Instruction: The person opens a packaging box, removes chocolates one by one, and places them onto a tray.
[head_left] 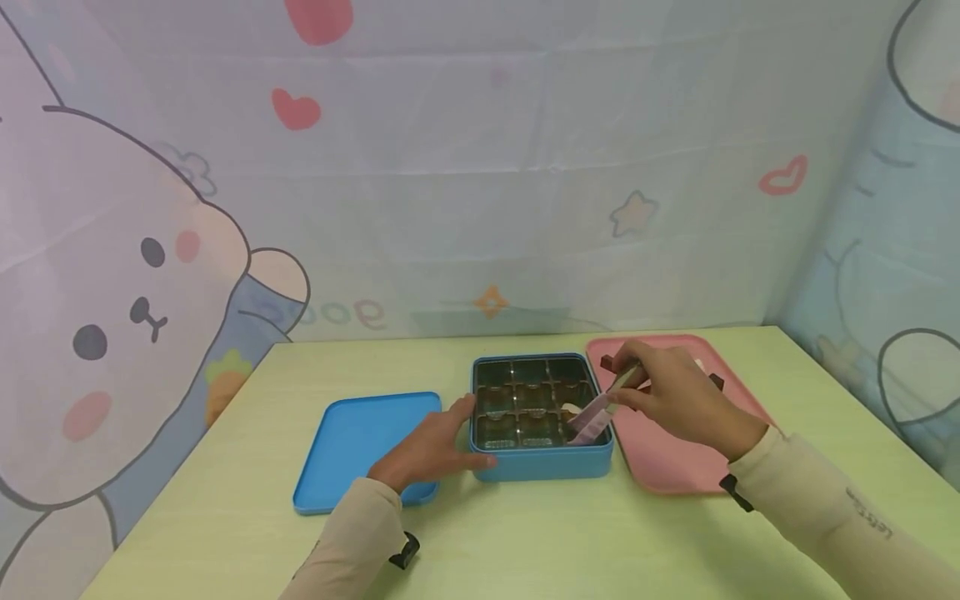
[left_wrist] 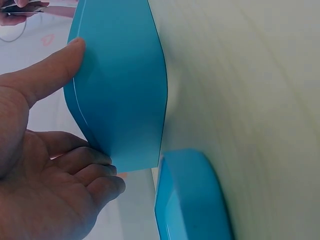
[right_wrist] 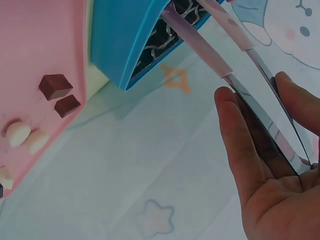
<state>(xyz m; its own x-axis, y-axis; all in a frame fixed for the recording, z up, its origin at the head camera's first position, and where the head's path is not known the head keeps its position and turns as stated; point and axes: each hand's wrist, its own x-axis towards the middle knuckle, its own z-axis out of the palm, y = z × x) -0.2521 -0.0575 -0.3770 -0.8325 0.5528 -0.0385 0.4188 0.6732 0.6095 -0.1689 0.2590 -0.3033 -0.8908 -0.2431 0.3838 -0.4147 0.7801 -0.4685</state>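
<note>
A blue box [head_left: 543,465] with a divided dark insert [head_left: 513,400] stands on the table. My left hand [head_left: 438,446] rests against its front-left corner, thumb along the front and fingers at the left side. In the left wrist view the thumb touches the blue wall near its rim. My right hand [head_left: 678,398] pinches metal tongs [right_wrist: 265,110] with pink tips between thumb and fingers. The tong tips reach down into the front-right compartment, their ends hidden inside. A small off-white piece [head_left: 572,408] shows beside them, in the right column.
A flat blue lid [head_left: 367,442] lies left of the box. The pink tray [head_left: 671,454] on the right bears brown cubes [right_wrist: 56,87] and white rounded pieces [right_wrist: 18,134]. Behind the table hangs a printed cloth [head_left: 450,208].
</note>
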